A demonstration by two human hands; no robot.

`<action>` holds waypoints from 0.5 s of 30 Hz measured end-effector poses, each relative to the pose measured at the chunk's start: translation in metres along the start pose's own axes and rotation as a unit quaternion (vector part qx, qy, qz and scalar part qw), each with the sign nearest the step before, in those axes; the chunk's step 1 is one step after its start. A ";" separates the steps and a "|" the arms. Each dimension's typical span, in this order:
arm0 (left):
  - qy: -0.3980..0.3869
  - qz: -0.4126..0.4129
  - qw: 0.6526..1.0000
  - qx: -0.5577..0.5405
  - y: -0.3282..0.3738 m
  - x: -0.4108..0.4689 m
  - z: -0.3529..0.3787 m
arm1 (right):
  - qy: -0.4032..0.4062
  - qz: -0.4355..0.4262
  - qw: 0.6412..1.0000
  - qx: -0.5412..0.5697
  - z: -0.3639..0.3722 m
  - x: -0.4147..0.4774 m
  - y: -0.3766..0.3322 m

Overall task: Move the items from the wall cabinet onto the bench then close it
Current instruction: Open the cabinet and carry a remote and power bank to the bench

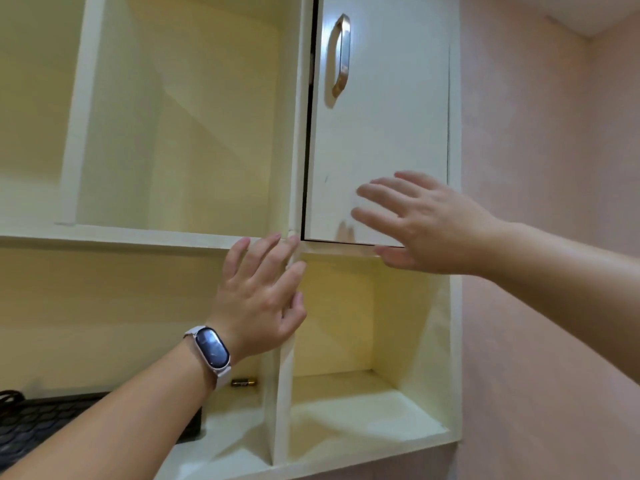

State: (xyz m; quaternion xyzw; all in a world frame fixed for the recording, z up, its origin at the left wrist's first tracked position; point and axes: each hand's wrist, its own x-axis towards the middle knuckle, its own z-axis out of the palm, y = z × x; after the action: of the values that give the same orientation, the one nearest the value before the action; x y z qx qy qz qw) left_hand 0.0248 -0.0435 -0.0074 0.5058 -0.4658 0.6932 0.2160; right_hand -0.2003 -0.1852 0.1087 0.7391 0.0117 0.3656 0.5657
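A cream wall cabinet (294, 133) fills the view. Its upper left compartment stands open and holds nothing I can see. The upper right door (381, 133), white with a metal handle (341, 55), is almost flush against the frame, with a thin dark gap on its left edge. My right hand (426, 223) is open, fingers spread, at the door's lower right corner. My left hand (266, 292), with a watch on the wrist, is open with fingertips at the divider under the door.
On the lower left shelf lie a dark keyboard (38, 424), partly behind my left forearm, and a small battery (244, 382). The lower right cubby (363, 410) has a bare cream floor. A pink wall (554, 168) borders the cabinet on the right.
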 end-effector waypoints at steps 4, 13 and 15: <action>-0.006 0.007 1.000 0.006 -0.001 0.000 -0.003 | 0.024 -0.030 0.999 0.021 -0.003 0.023 -0.018; -0.003 0.008 1.000 0.006 -0.001 -0.002 0.000 | 0.041 -0.076 0.996 0.011 0.010 0.054 -0.028; 0.001 0.011 1.000 0.007 -0.001 -0.003 0.001 | 0.059 -0.086 0.995 0.009 0.008 0.058 -0.027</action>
State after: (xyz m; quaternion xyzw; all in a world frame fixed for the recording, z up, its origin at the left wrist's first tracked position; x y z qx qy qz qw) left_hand 0.0273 -0.0431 -0.0098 0.5019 -0.4662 0.6990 0.2053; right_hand -0.1430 -0.1569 0.1156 0.7173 0.1118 0.3588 0.5866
